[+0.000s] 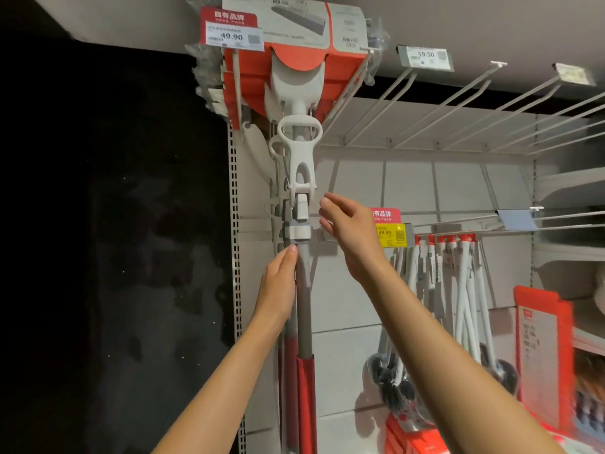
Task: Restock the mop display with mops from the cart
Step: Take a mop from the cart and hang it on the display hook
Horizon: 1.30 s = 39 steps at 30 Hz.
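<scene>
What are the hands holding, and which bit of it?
The left hand grips the hanging mop by its grey pole, just under the white collar. The right hand holds nothing; its fingers are loose beside the mop.

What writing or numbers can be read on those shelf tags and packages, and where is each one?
"自有品牌": red sign above the hanging mops.
"49.90": white price tag beneath it.
"59.50": price tag on the next hook.
"49.90": yellow tag behind the right hand.
Mop packaging print and the far right tag: too blurred.

Two hands (278,283) (347,224), three price tags (234,37) (425,55) (391,234).
</scene>
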Tool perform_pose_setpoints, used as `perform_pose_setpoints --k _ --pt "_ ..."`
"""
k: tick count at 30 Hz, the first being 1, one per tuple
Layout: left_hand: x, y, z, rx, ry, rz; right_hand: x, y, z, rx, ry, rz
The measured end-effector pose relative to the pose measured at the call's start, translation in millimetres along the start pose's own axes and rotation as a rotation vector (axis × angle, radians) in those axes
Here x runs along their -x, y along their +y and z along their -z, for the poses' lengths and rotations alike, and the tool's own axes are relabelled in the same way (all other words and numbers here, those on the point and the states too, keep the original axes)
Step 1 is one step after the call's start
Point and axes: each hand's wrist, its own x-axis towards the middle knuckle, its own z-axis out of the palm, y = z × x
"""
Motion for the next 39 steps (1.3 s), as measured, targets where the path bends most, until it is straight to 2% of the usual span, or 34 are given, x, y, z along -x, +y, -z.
perform_pose_setpoints --k 6,11,14,19,23,30,39 --pt "56.8 19.5 -14.7 -0.118 -0.003 -0.127 61.9 -8.5 38.5 0.135 0.016 0.162" --pt "118.9 28.3 -50.0 -0.541 -0.005 -0.323 124.3 -20.1 98.2 0.33 0.036 0.236" --pt "160.5 30.3 -82.7 -0.735 -0.053 -0.384 165.5 -29.6 147.1 0.515 0.088 0.272" --pt "229.7 42.9 -159.8 -0.882 -0.156 -0.415 236.2 -54.9 239.6 0.795 0.173 0.259" --pt "280.0 56.5 -229.5 -0.88 -0.259 -0.437 294.3 -76.7 315.2 1.008 0.238 0.193" --pt "379.9 60.8 -341.5 -0.733 -0.507 -0.417 403.7 -114.0 437.5 1.229 0.356 0.016" --pt "487.1 68.5 -472.4 -0.522 -0.841 -0.42 524.0 -161.5 556.6 1.39 0.586 -0.223"
